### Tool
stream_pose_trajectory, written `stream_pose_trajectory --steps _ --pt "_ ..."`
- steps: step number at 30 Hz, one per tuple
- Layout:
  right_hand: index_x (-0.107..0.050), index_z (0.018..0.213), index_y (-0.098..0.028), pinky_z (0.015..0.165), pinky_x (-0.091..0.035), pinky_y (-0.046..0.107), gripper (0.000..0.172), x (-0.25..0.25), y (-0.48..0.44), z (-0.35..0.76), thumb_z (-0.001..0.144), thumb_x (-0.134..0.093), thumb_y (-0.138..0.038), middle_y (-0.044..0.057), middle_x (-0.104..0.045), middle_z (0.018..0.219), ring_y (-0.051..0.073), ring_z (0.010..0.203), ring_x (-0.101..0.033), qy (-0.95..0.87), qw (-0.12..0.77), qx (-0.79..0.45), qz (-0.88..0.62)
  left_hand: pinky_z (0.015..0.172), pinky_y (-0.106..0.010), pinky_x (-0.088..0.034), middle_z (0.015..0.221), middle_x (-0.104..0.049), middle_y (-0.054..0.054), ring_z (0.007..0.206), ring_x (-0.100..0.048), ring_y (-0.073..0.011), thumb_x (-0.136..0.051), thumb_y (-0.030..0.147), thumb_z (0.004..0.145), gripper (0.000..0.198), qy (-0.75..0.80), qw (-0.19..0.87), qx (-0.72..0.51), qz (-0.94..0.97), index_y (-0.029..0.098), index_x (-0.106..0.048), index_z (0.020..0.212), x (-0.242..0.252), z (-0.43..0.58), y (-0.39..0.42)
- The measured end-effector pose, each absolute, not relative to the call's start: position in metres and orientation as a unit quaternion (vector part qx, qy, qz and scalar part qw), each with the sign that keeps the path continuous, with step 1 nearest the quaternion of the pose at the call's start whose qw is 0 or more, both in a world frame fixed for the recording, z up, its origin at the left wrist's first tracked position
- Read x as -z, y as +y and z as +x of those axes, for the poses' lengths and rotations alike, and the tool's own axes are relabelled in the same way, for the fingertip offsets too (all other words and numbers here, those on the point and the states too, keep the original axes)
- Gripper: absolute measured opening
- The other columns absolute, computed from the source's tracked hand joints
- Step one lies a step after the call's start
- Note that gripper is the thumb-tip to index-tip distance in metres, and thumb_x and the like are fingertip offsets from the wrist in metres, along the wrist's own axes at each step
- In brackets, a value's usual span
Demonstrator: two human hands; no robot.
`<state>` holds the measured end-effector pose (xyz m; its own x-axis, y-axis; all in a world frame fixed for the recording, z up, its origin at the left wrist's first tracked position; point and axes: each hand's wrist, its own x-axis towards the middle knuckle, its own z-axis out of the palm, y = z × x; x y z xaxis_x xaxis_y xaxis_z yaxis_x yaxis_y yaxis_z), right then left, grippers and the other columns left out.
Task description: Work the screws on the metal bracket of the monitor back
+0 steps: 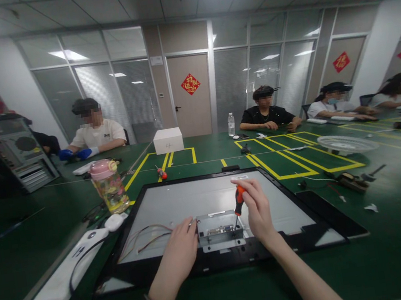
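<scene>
My right hand (258,209) is closed round the red-and-black handle of a screwdriver (239,199). Its shaft points down, tip at the right end of a small metal bracket box (222,238) with parts inside. My left hand (180,248) grips the left side of that box, fingers partly hidden against it. Both hands are over a large flat display panel (192,197), grey with a black frame, lying on the table. Thin wires (141,235) run across the panel, left of my left hand.
Left of the panel are a white power strip (74,266), a white charger (116,222) and a pink-lidded bottle (108,187). A white box (168,140) and a red-handled tool (162,174) stand beyond. A black slab (332,213) lies right. Other people sit across the green table (397,240).
</scene>
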<state>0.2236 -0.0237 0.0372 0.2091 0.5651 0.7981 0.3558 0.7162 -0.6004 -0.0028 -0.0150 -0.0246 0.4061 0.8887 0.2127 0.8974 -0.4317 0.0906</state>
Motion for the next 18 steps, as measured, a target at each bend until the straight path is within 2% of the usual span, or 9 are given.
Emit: stream_pose_trajectory --steps 3,9,11,15,18 --pt "-0.068 0.116 -0.026 0.077 -0.049 0.039 0.03 -0.0372 -0.0238 0.2224 0.098 -0.044 -0.026 0.007 -0.066 0.1 0.022 0.084 -0.063 -0.632 0.681 -0.107 -0.354 0.113 -0.045 -0.039 0.143 -0.056 -0.017 0.133 -0.052 -0.0273 -0.038 0.013 0.095 0.045 -0.533 0.024 0.115 -0.838 0.011 -0.056 0.136 0.0255 -0.0025 -0.0147" --pt "-0.072 0.095 -0.026 0.075 -0.049 0.037 0.011 -0.0421 -0.024 0.2197 0.086 -0.066 -0.024 0.004 -0.06 0.086 0.021 0.076 -0.059 -0.611 0.69 -0.027 -0.388 0.112 -0.044 -0.041 0.143 -0.057 -0.015 0.132 -0.053 -0.0263 -0.038 0.014 0.095 0.045 -0.528 0.03 0.12 -0.84 0.014 -0.056 0.135 0.0267 -0.0033 -0.0138" --pt "-0.073 0.099 -0.026 0.076 -0.049 0.038 0.014 -0.0401 -0.0238 0.2213 0.089 -0.062 -0.026 0.005 -0.06 0.088 0.022 0.081 -0.061 -0.617 0.686 -0.05 -0.382 0.112 -0.044 -0.04 0.143 -0.056 -0.016 0.133 -0.053 -0.0268 -0.038 0.014 0.095 0.045 -0.527 0.023 0.12 -0.841 0.013 -0.056 0.135 0.0246 -0.0033 -0.0149" --pt "-0.068 0.117 -0.026 0.079 -0.049 0.039 0.031 -0.0345 -0.0225 0.2233 0.099 -0.042 -0.028 0.007 -0.066 0.101 0.023 0.088 -0.064 -0.631 0.676 -0.152 -0.348 0.113 -0.045 -0.039 0.143 -0.056 -0.017 0.133 -0.052 -0.0277 -0.039 0.014 0.095 0.045 -0.527 0.015 0.12 -0.841 0.011 -0.056 0.136 0.0204 -0.0025 -0.0174" --pt "-0.066 0.119 -0.025 0.076 -0.049 0.038 0.029 -0.0356 -0.0222 0.2216 0.098 -0.045 -0.027 0.006 -0.066 0.094 0.022 0.083 -0.063 -0.63 0.677 -0.146 -0.352 0.113 -0.046 -0.039 0.143 -0.056 -0.017 0.133 -0.052 -0.0277 -0.039 0.014 0.095 0.045 -0.53 0.017 0.116 -0.84 0.011 -0.056 0.136 0.0192 -0.0017 -0.018"
